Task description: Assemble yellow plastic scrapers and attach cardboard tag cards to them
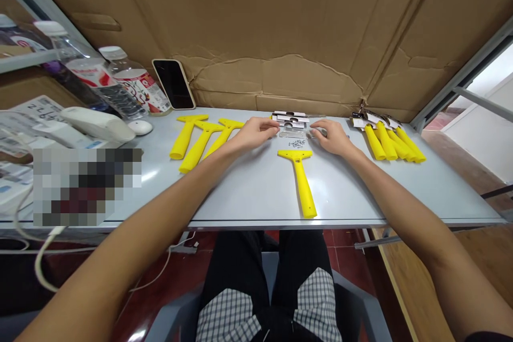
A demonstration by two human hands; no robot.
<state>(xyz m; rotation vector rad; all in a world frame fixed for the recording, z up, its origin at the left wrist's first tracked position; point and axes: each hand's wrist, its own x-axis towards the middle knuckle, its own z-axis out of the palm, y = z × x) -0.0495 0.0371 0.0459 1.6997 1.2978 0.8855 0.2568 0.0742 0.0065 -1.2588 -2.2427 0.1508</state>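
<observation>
Black trousers with checked patches (244, 262) sit closest, the person seated on a grey plastic chair (360, 307) with both forearms stretched over a pale grey table (401, 206). At the far left, a pixelated patch (86, 187) hides whatever lies at the table's corner. Behind it are a white telephone handset (96, 123) and a white computer mouse (140, 127), with two plastic water bottles (136, 85) and a smartphone in a cream case (174, 84) propped against a cardboard sheet (280, 26).

Three yellow scraper handles (198, 147) lie side by side, just left of the person's left hand (254, 135). That hand is open, its fingers loosely curved, and it grips nothing visible. Its fingertips (276, 125) are just beside a clear plastic piece (290, 133) lying in front of a stack of card-backed packets (288, 119). A small heap of screws (297, 143) sits just below it, with one more yellow scraper handle (300, 181) lying alone nearer the table's edge. The right hand (331, 137) is open too and holds nothing that can be seen, its fingers reaching toward the clear piece. Further right, a bunch of yellow scraper handles with card labels (387, 141) lies fanned out.
</observation>
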